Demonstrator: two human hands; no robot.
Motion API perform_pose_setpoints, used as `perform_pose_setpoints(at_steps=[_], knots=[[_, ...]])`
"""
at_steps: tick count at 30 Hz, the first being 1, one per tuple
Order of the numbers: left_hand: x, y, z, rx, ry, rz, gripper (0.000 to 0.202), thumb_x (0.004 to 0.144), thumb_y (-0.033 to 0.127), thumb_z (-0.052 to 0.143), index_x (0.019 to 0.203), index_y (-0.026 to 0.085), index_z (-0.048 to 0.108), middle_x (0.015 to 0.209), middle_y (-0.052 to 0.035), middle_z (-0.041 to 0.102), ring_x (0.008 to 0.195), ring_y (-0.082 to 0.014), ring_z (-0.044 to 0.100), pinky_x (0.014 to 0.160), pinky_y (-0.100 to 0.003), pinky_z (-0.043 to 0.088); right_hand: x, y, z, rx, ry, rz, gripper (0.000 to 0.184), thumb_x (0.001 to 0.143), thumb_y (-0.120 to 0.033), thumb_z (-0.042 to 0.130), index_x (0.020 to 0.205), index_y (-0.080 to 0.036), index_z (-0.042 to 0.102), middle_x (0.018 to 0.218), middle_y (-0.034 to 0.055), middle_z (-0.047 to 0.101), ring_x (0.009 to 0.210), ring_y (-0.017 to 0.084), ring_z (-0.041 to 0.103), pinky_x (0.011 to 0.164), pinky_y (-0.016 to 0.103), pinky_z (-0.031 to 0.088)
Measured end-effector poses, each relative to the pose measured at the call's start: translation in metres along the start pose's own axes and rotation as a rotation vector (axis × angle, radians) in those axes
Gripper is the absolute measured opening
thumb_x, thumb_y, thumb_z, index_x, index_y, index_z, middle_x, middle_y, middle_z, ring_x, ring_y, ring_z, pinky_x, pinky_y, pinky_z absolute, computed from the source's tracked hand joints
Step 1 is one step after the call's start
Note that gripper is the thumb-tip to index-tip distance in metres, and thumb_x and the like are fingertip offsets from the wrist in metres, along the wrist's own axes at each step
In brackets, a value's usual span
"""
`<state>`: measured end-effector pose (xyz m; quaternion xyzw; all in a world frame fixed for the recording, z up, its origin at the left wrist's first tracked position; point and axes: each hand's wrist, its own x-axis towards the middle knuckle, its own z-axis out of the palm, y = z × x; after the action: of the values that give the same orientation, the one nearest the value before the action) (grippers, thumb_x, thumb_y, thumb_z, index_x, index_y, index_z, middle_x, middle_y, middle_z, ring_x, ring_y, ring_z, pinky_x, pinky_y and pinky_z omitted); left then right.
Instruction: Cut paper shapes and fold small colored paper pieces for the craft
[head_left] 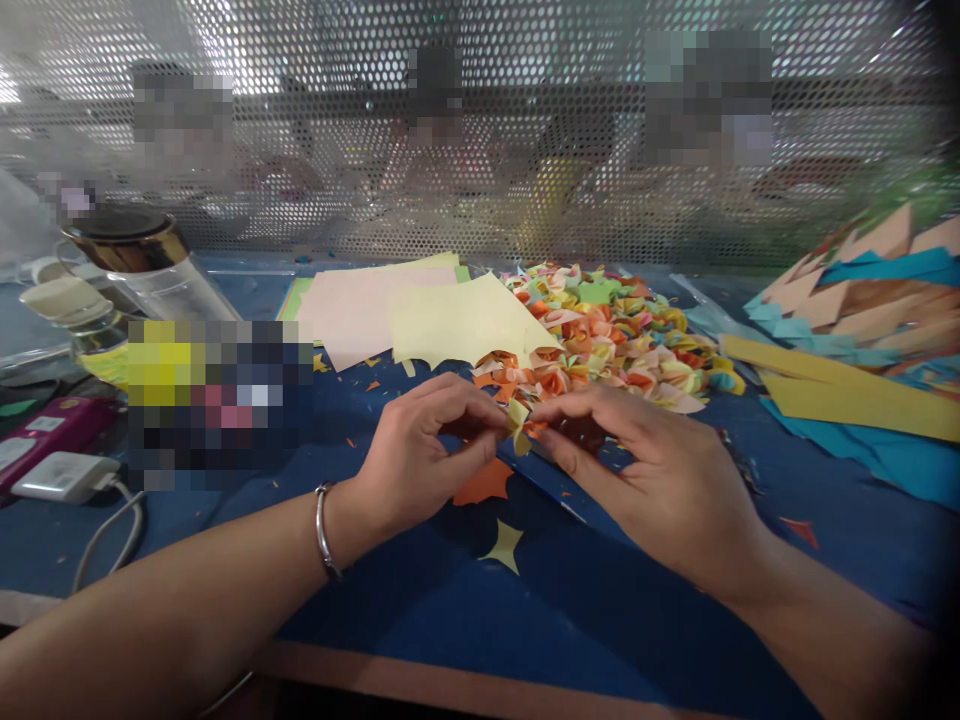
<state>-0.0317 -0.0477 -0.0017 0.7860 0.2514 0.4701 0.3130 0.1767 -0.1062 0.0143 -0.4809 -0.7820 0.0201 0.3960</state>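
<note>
Between my two hands, above the blue tabletop, is a small pale yellow paper piece (518, 426), bent or folded. My left hand (431, 450), with a silver bracelet at the wrist, pinches its left side. From the right, my right hand (637, 470) pinches the same piece at its other edge, fingers bent inward. Under the hands lies an orange paper piece (484, 482) with scalloped edges, partly hidden by my left hand. Nearer to me rests a pale yellow four-pointed paper scrap (504, 546). A heap of curled coloured paper pieces (607, 340) spreads just behind my hands.
Pale paper sheets (360, 310) lie at the back. On the right are layered paper shapes (862, 300) and yellow strips (847, 390). A bottle (157, 260), a purple power strip (60, 440) and a white charger (67, 478) stand left. A perforated metal screen (480, 190) closes the back.
</note>
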Motion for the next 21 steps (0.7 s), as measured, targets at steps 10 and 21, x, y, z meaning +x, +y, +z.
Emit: perform_pose_setpoints(at_steps=[10, 21], knots=[[-0.0008, 0.0008, 0.0011, 0.044, -0.009, -0.002, 0.018, 0.083, 0.006, 0.066, 0.084, 0.021, 0.074, 0.086, -0.0022, 0.075, 0.080, -0.0116, 0.073, 0.069, -0.022, 0.063, -0.0005, 0.0007, 0.0004, -0.042, 0.016, -0.082, 0.011, 0.100, -0.016, 0.060, 0.104, -0.025, 0.065, 0.091, 0.0036, 0.078, 0.077, 0.020, 0.076, 0.071, 0.033, 0.064], [-0.0004, -0.0008, 0.0016, 0.040, -0.027, -0.048, 0.018, 0.082, 0.006, 0.065, 0.084, 0.021, 0.075, 0.085, -0.0018, 0.074, 0.077, -0.0105, 0.071, 0.067, -0.021, 0.061, -0.0019, 0.0022, 0.0037, -0.023, -0.007, -0.045, 0.010, 0.099, -0.018, 0.060, 0.103, -0.026, 0.066, 0.089, 0.0027, 0.077, 0.074, 0.020, 0.075, 0.068, 0.032, 0.063]])
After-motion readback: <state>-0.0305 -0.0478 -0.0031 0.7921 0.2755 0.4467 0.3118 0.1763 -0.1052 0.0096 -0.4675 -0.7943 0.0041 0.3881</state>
